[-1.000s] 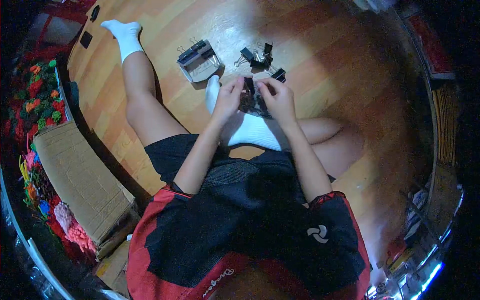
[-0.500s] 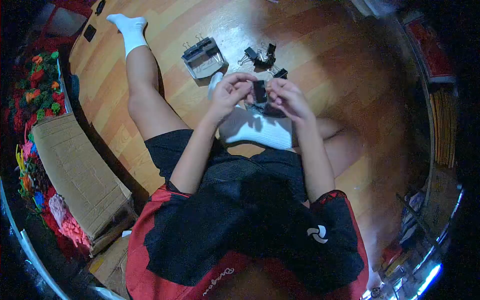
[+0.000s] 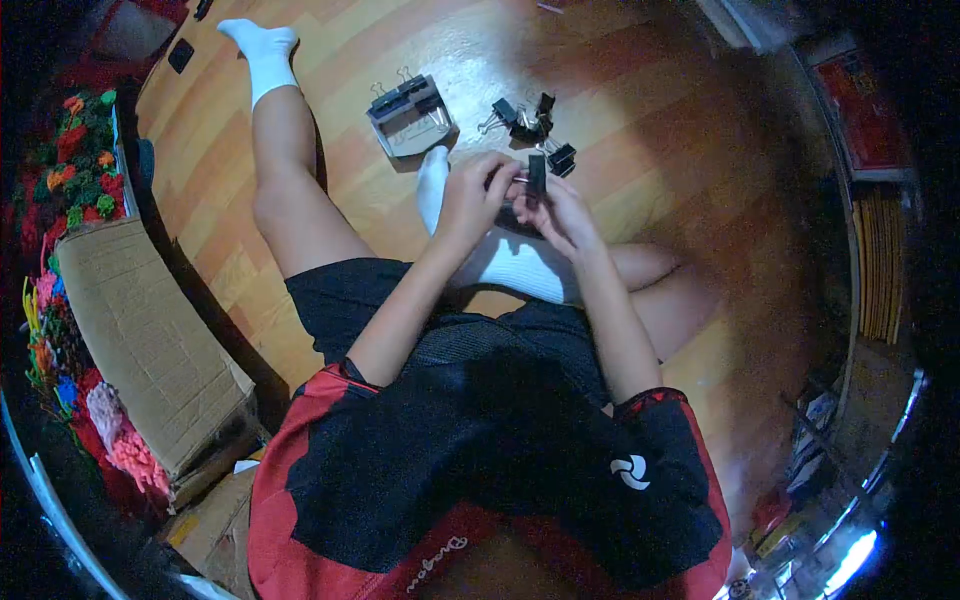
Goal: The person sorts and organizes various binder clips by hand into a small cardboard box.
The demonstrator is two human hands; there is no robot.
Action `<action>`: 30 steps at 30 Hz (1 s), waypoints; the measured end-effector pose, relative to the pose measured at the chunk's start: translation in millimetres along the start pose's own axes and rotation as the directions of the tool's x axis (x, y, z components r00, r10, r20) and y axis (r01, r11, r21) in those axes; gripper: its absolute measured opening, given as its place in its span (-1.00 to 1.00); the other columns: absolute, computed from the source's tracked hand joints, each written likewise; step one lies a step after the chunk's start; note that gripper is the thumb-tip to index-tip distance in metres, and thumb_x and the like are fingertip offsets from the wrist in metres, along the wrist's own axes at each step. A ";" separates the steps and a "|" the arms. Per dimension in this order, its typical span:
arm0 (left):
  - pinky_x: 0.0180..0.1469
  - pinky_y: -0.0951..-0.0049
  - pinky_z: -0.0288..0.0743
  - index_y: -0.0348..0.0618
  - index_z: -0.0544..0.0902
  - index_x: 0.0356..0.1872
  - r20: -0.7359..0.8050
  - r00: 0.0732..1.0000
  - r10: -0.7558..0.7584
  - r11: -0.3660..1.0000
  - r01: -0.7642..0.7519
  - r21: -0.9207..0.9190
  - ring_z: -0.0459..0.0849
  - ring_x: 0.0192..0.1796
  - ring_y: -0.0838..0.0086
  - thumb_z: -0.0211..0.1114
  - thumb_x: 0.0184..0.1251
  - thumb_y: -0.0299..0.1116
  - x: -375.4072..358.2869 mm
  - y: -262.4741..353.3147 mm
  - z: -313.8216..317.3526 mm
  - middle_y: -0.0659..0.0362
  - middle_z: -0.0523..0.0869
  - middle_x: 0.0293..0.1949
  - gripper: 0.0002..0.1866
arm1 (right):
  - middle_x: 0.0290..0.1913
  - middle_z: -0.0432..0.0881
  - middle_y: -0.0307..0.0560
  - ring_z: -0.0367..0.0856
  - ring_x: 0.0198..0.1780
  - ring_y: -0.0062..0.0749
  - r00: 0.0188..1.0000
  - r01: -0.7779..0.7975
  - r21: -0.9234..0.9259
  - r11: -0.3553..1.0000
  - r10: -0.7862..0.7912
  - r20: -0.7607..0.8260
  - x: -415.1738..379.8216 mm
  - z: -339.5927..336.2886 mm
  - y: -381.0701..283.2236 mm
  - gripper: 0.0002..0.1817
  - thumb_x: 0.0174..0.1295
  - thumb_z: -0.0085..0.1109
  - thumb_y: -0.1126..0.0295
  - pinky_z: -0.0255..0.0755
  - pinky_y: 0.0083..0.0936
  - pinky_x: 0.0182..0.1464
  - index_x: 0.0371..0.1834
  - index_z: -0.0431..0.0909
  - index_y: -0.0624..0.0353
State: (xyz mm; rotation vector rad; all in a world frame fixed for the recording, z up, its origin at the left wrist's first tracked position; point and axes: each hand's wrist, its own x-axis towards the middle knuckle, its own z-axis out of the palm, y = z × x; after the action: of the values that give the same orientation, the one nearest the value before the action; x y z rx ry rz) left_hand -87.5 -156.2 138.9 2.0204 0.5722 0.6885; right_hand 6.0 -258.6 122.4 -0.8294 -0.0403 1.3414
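A black binder clip (image 3: 537,176) is held upright between my two hands, above the white sock on my folded leg. My left hand (image 3: 480,189) has its fingers closed at the clip's left side. My right hand (image 3: 562,215) is curled round the clip's lower and right side. Another dark object (image 3: 516,222) shows just below the hands, partly hidden by them. Beyond them, several black binder clips (image 3: 522,122) lie in a loose pile on the floor. To their left is a clear box (image 3: 412,135) with black clips lined along its far edge.
A cardboard box (image 3: 150,340) stands at the left, beside colourful fuzzy material (image 3: 130,445). My stretched leg (image 3: 290,185) lies across the wooden floor (image 3: 350,50). At the right are stacked brown items (image 3: 880,270) and a red object (image 3: 862,115).
The held clip has moved slightly right and turned to a narrower side. My left hand has shifted right, and my right hand has come in lower around the clip.
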 end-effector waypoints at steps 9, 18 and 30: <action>-0.44 0.34 0.37 -0.32 0.53 -0.50 -0.006 0.969 -0.246 0.968 0.246 0.043 0.53 -0.50 0.18 0.15 0.07 -0.36 -8.3 -8.8 -3.7 -0.04 0.56 -0.55 -0.82 | -0.49 0.53 -0.23 0.43 -0.50 -0.72 0.870 0.264 -0.731 0.629 -0.483 -0.101 12.8 -2.6 15.3 -0.80 0.06 0.13 0.38 0.33 -0.77 -0.47 -0.33 0.47 0.30; -0.52 0.60 0.37 -0.34 0.55 -0.39 0.300 0.880 -0.369 0.839 0.454 -0.301 0.50 -0.58 0.61 0.13 0.15 -0.37 -13.1 -28.6 -5.5 0.16 0.59 -0.58 -0.81 | -0.51 0.53 -0.19 0.46 -0.53 -0.59 0.942 0.177 -0.636 0.751 -0.317 -0.112 9.3 -7.0 -1.5 -0.85 0.07 0.10 0.39 0.32 -0.69 -0.49 -0.39 0.49 0.26; -0.50 0.64 0.46 -0.46 0.50 -0.23 0.349 0.755 -0.555 0.593 0.653 -0.471 0.59 -0.50 0.53 0.10 0.17 -0.44 -23.3 -24.9 -0.9 0.05 0.62 -0.48 -0.76 | -0.33 0.54 0.06 0.52 -0.29 -0.30 0.763 0.388 -0.895 0.219 -0.621 0.179 25.3 -3.6 10.2 -0.78 0.00 0.09 0.44 0.35 -0.55 -0.24 -0.30 0.49 0.35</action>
State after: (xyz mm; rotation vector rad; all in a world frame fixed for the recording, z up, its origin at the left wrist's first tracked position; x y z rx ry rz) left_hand -108.5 -158.1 112.1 1.1709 0.7922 0.2082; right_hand 6.0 -238.7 103.5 -1.7170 -0.9024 0.4415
